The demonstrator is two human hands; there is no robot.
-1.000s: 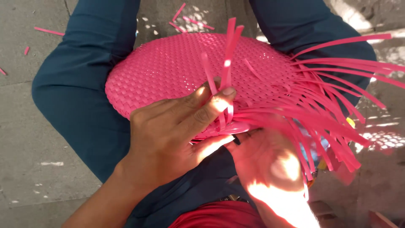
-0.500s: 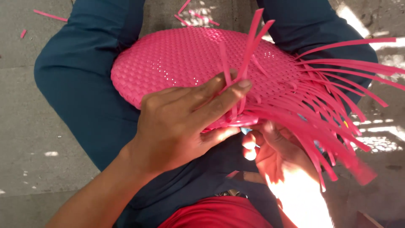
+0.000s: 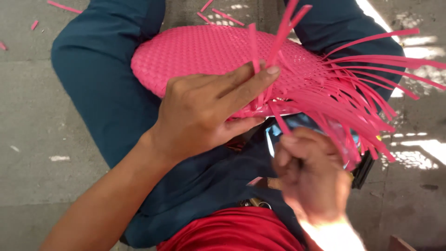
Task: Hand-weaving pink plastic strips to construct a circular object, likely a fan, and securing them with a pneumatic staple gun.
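Pink woven mat [image 3: 209, 53], dense, fringed with loose strips [image 3: 367, 88]; left hand [image 3: 204, 111] pinches strips, right hand [image 3: 309, 172], blurred, grip unclear, now lower than before.

Woven mat [image 3: 204, 51] on lap; left hand [image 3: 204, 111] on near edge, right hand [image 3: 311, 176] below strips [image 3: 353, 93].

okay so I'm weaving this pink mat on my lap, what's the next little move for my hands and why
Probably pull with the right hand to draw its strip snug. The left hand pins the upright strips against the mat edge, while the right grips low under the loose strips, so the weave there looks unfinished. What the right hand holds is blurred.
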